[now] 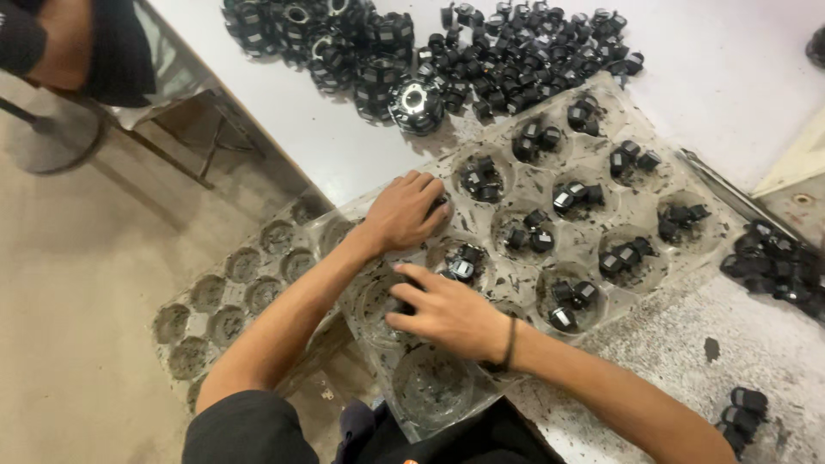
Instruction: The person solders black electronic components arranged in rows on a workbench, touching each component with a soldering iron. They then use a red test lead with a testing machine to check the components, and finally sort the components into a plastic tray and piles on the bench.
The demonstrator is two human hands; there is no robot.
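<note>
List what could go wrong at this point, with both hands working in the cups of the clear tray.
1. The clear tray overhangs the table edge near the person; pressing there might tip it and spill parts.
2. The right hand and left hand work close together and may knock the small black parts out of the cup between them.

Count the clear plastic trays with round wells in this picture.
2. One tray lies on the white table, with black parts in its wells. The other tray, its wells empty, juts past the table edge at lower left. More may be stacked beneath, hidden.
</note>
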